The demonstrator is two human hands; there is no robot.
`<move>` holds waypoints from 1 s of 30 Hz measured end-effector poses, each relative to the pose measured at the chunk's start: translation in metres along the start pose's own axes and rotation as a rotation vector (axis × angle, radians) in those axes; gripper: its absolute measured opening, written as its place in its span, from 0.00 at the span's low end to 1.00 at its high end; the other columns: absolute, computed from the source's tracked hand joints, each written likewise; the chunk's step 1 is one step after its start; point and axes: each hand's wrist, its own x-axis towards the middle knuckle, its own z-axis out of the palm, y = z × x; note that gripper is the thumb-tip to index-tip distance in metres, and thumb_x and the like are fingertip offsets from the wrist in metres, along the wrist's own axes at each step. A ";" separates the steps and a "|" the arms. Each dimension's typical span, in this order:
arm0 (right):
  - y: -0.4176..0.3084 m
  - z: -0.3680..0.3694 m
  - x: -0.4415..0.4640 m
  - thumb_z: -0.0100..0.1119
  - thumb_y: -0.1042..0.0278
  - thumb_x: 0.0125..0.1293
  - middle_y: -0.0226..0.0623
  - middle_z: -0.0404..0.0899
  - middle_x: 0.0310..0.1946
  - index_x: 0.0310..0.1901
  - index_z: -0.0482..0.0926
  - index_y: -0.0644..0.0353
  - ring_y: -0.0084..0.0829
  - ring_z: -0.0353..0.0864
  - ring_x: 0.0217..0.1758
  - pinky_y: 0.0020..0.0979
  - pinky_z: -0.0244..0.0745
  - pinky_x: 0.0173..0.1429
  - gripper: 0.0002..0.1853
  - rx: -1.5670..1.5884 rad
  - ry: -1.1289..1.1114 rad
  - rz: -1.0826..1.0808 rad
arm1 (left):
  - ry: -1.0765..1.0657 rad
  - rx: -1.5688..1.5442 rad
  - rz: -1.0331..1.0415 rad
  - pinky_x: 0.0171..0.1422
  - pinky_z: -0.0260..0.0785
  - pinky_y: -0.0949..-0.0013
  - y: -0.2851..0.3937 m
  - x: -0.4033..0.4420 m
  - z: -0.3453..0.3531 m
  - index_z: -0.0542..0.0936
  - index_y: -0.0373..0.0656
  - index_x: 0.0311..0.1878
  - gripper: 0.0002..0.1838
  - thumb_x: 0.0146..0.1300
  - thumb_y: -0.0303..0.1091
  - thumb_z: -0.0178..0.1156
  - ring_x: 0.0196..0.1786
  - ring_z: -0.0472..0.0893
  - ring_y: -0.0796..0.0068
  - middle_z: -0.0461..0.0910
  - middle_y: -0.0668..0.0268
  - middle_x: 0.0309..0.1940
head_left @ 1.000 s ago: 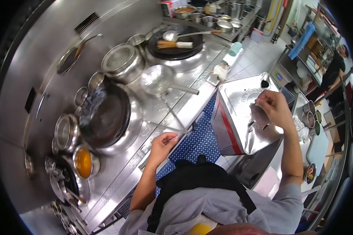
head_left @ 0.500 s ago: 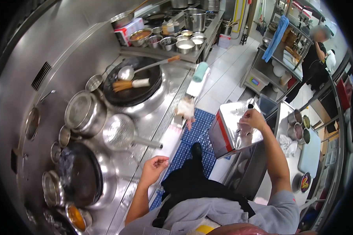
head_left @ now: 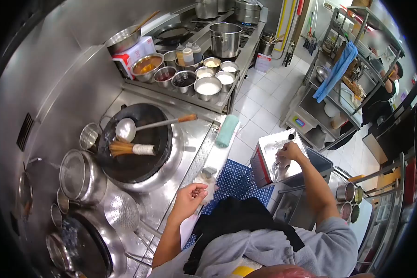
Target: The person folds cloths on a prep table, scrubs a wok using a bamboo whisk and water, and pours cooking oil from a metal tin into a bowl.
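My right hand [head_left: 290, 152] grips the top of a large square metal tin [head_left: 273, 169] with a red stripe on its side and a dark round cap near a corner. The tin hangs upright to my right, beside a steel counter; its handle is mostly hidden by my fingers. My left hand [head_left: 189, 202] is held near the front edge of the stove, fingers loosely bent and apart, with nothing in it. Ahead on the stove stands a black wok [head_left: 139, 160] holding a ladle [head_left: 126, 129] with a wooden handle and a bamboo brush [head_left: 132, 148].
A perforated strainer [head_left: 121, 211] and stacked steel pots [head_left: 81, 178] stand on the stove at left. Bowls of sauces [head_left: 207, 88] and squeeze bottles [head_left: 188, 56] sit beyond it. A rolled green cloth [head_left: 227, 131] lies on the edge. A blue mat [head_left: 241, 183] covers the floor; another person [head_left: 380, 99] stands at the right.
The view has moved forward along the stove, so the wok and bowls appear nearer. The tin has come along in my right hand. My left hand stays empty.
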 end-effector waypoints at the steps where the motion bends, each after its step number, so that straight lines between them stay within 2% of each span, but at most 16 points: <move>1: 0.006 -0.003 0.022 0.75 0.42 0.47 0.48 0.85 0.28 0.31 0.87 0.63 0.43 0.87 0.33 0.39 0.80 0.41 0.26 -0.015 0.004 -0.011 | -0.030 0.040 -0.029 0.39 0.74 0.75 0.009 0.013 -0.003 0.83 0.35 0.50 0.11 0.66 0.26 0.65 0.35 0.79 0.84 0.84 0.67 0.33; 3: 0.018 -0.008 0.065 0.72 0.43 0.46 0.51 0.85 0.30 0.31 0.87 0.63 0.46 0.87 0.36 0.41 0.81 0.44 0.26 -0.070 -0.038 -0.011 | -0.106 0.116 -0.100 0.38 0.74 0.75 0.037 0.036 -0.006 0.83 0.35 0.51 0.11 0.66 0.26 0.66 0.34 0.79 0.84 0.84 0.67 0.32; 4: 0.032 0.001 0.092 0.70 0.43 0.47 0.51 0.85 0.29 0.29 0.87 0.63 0.47 0.87 0.35 0.41 0.81 0.43 0.25 -0.133 0.002 -0.087 | -0.139 0.070 -0.165 0.37 0.74 0.75 0.025 0.045 -0.006 0.84 0.35 0.49 0.11 0.68 0.30 0.65 0.33 0.78 0.84 0.84 0.67 0.30; 5: 0.038 0.009 0.115 0.68 0.43 0.48 0.52 0.85 0.30 0.28 0.87 0.63 0.48 0.87 0.35 0.43 0.81 0.43 0.24 -0.144 -0.026 -0.081 | -0.210 0.153 -0.214 0.37 0.74 0.75 0.026 0.049 -0.007 0.84 0.35 0.48 0.11 0.68 0.32 0.64 0.32 0.79 0.83 0.84 0.66 0.30; 7: 0.038 0.018 0.159 0.66 0.46 0.50 0.51 0.86 0.33 0.31 0.88 0.62 0.48 0.87 0.38 0.44 0.81 0.45 0.23 -0.180 -0.172 -0.060 | -0.357 0.308 -0.322 0.36 0.75 0.74 0.033 0.058 -0.003 0.85 0.34 0.46 0.12 0.70 0.35 0.63 0.31 0.80 0.82 0.84 0.65 0.29; 10: 0.065 0.070 0.243 0.62 0.48 0.55 0.54 0.85 0.42 0.37 0.88 0.63 0.51 0.85 0.47 0.45 0.79 0.55 0.23 -0.109 -0.215 -0.101 | -0.378 0.263 -0.848 0.34 0.76 0.72 0.009 0.054 0.024 0.85 0.33 0.44 0.15 0.72 0.38 0.59 0.29 0.82 0.78 0.84 0.62 0.28; 11: 0.082 0.100 0.278 0.59 0.49 0.59 0.54 0.85 0.44 0.37 0.87 0.63 0.52 0.85 0.49 0.45 0.79 0.56 0.22 -0.115 -0.245 -0.128 | -0.372 0.261 -0.941 0.34 0.77 0.71 -0.003 0.046 0.035 0.84 0.33 0.44 0.15 0.72 0.37 0.58 0.28 0.84 0.74 0.84 0.62 0.28; 12: 0.098 0.135 0.317 0.55 0.51 0.64 0.55 0.84 0.45 0.36 0.86 0.64 0.52 0.84 0.51 0.47 0.79 0.57 0.22 -0.186 -0.387 -0.177 | -0.322 0.258 -1.007 0.34 0.77 0.71 -0.012 0.034 0.051 0.84 0.34 0.46 0.15 0.73 0.37 0.57 0.29 0.84 0.74 0.84 0.61 0.30; 13: 0.095 0.148 0.332 0.52 0.54 0.67 0.51 0.85 0.47 0.40 0.86 0.62 0.52 0.84 0.53 0.49 0.77 0.59 0.20 -0.164 -0.430 -0.077 | -0.268 0.254 -1.071 0.34 0.77 0.71 -0.021 0.022 0.067 0.84 0.35 0.47 0.15 0.73 0.37 0.55 0.29 0.84 0.73 0.85 0.59 0.32; 15: 0.099 0.184 0.363 0.49 0.58 0.68 0.51 0.83 0.52 0.46 0.83 0.60 0.51 0.82 0.56 0.50 0.78 0.55 0.18 -0.086 -0.328 -0.114 | -0.128 0.211 -1.175 0.34 0.77 0.71 -0.030 0.013 0.087 0.83 0.35 0.47 0.15 0.73 0.37 0.55 0.29 0.84 0.73 0.85 0.59 0.32; 18: 0.097 0.241 0.420 0.47 0.62 0.69 0.49 0.82 0.55 0.50 0.82 0.57 0.49 0.82 0.59 0.51 0.76 0.60 0.16 -0.153 -0.466 -0.040 | 0.038 0.145 -1.332 0.34 0.77 0.71 -0.030 0.008 0.116 0.83 0.35 0.47 0.14 0.73 0.37 0.55 0.29 0.84 0.73 0.84 0.59 0.32; 21: 0.096 0.290 0.462 0.46 0.64 0.70 0.48 0.83 0.54 0.50 0.82 0.57 0.47 0.81 0.60 0.51 0.73 0.63 0.16 -0.146 -0.542 -0.068 | 0.170 0.096 -1.471 0.34 0.77 0.71 -0.026 0.015 0.139 0.83 0.36 0.47 0.14 0.73 0.38 0.56 0.29 0.84 0.73 0.84 0.60 0.32; 27: 0.077 0.383 0.513 0.44 0.67 0.71 0.45 0.84 0.53 0.49 0.82 0.57 0.45 0.81 0.60 0.50 0.73 0.63 0.16 -0.205 -0.620 -0.187 | 0.330 0.031 -1.623 0.34 0.77 0.71 -0.027 0.036 0.171 0.82 0.37 0.48 0.14 0.73 0.38 0.56 0.29 0.83 0.74 0.84 0.60 0.32; 30: 0.057 0.412 0.527 0.45 0.66 0.72 0.44 0.85 0.51 0.48 0.83 0.54 0.43 0.84 0.57 0.49 0.73 0.61 0.15 -0.192 -0.513 -0.203 | 0.384 -0.004 -1.637 0.34 0.77 0.71 -0.034 0.042 0.180 0.82 0.37 0.48 0.14 0.73 0.38 0.56 0.29 0.83 0.74 0.84 0.60 0.32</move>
